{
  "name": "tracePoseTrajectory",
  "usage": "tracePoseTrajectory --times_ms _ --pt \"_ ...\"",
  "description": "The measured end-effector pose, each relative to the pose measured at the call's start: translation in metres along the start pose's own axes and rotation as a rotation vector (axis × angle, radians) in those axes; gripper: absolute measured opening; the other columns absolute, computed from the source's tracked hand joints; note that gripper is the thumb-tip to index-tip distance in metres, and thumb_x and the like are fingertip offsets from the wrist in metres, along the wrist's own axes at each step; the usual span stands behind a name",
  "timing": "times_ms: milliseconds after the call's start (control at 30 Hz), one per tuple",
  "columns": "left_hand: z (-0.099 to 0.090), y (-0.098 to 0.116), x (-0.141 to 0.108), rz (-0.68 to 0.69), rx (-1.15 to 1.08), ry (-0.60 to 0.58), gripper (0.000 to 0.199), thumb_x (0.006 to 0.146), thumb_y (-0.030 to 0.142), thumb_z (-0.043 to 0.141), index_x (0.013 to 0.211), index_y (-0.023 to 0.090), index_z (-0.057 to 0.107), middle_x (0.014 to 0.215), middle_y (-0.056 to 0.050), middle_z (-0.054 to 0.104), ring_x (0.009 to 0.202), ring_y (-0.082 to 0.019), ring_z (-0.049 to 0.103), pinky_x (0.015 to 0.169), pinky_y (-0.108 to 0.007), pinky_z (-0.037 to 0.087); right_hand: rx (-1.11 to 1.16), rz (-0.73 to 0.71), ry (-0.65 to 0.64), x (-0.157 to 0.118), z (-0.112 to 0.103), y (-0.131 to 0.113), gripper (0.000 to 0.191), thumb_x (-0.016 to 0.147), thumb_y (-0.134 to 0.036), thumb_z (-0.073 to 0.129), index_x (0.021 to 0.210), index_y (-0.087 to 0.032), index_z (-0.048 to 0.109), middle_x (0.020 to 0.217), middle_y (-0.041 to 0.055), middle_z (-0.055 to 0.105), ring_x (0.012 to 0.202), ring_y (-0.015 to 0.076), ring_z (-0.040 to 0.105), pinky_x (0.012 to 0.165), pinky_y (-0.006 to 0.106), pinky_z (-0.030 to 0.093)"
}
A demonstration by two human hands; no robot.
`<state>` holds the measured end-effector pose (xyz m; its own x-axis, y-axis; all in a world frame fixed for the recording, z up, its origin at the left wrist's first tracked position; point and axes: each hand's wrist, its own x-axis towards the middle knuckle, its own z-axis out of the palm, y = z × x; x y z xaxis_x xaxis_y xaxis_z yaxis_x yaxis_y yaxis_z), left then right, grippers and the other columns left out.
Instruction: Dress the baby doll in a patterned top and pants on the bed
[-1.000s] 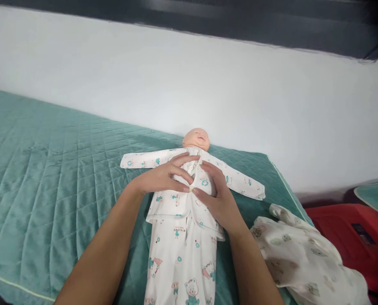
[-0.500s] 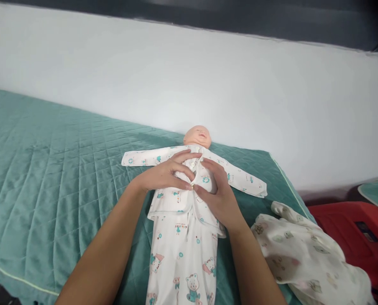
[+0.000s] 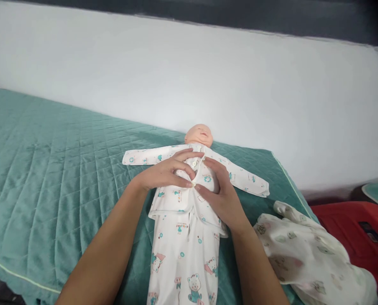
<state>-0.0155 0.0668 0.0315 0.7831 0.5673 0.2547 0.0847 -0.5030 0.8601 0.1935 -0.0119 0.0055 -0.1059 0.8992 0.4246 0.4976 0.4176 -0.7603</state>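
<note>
A baby doll (image 3: 199,134) lies on its back, dressed in a white printed jacket (image 3: 168,205) and matching trousers (image 3: 184,262). My left hand (image 3: 168,171) reaches over the chest from the left, its thumb and fingers bent onto the jacket's front opening. From the other side my right hand (image 3: 222,195) grips the facing edge. Both thumbs meet at a small pale button (image 3: 193,184), where the front edges come together. Another white button (image 3: 194,163) shows higher up, between my fingers. Whether the lower button is through its hole, I cannot tell.
A green quilted cover (image 3: 65,169) lies under the doll. Crumpled white printed cloth (image 3: 312,254) sits at the right edge, by a red object (image 3: 341,220). The white wall (image 3: 144,76) rises right behind the doll's head.
The view has shifted very slightly. Both hands keep their hold on the jacket front at the same button, with hardly any visible movement.
</note>
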Motion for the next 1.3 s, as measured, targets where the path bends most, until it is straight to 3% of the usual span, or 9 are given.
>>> tracePoseTrajectory --times_ms 333,633,967,1300 --pt "0.0010 0.0009 0.0001 0.011 0.004 0.031 0.010 0.080 0.035 0.072 0.083 0.025 0.071 0.156 0.004 0.038 0.150 -0.027 0.019 0.123 -0.046 0.019 0.010 0.001 -0.012 0.0002 -0.0011 0.0023 0.052 0.086 -0.034 0.068 0.133 -0.037 0.048 0.152 0.0014 0.039 0.144 0.0245 0.032 0.120 0.051 0.028" --pt "-0.0009 0.0001 -0.0009 -0.024 -0.008 -0.026 0.014 0.080 0.037 0.073 0.090 0.028 0.074 0.159 0.008 0.033 0.153 -0.027 0.006 0.123 -0.048 0.016 0.048 0.025 -0.028 -0.0004 -0.0037 0.0013 0.053 0.085 -0.038 0.070 0.133 -0.038 0.049 0.153 0.0005 0.038 0.145 0.0256 0.031 0.120 0.052 0.028" --pt "-0.0002 0.0020 -0.0016 -0.015 0.026 -0.031 0.015 0.081 0.038 0.072 0.092 0.030 0.075 0.159 0.009 0.031 0.153 -0.027 0.004 0.124 -0.046 0.015 0.053 0.016 -0.028 0.0008 -0.0041 -0.0010 0.052 0.085 -0.037 0.069 0.133 -0.037 0.050 0.152 0.0014 0.040 0.145 0.0250 0.030 0.121 0.051 0.027" --pt "0.0055 0.0030 0.0007 0.036 0.086 0.044 0.006 0.081 0.029 0.070 0.085 0.025 0.071 0.156 0.004 0.038 0.151 -0.027 0.018 0.122 -0.046 0.021 0.007 -0.001 0.000 -0.0010 0.0000 0.0025 0.053 0.085 -0.033 0.069 0.133 -0.036 0.048 0.151 0.0019 0.039 0.144 0.0249 0.033 0.120 0.051 0.028"
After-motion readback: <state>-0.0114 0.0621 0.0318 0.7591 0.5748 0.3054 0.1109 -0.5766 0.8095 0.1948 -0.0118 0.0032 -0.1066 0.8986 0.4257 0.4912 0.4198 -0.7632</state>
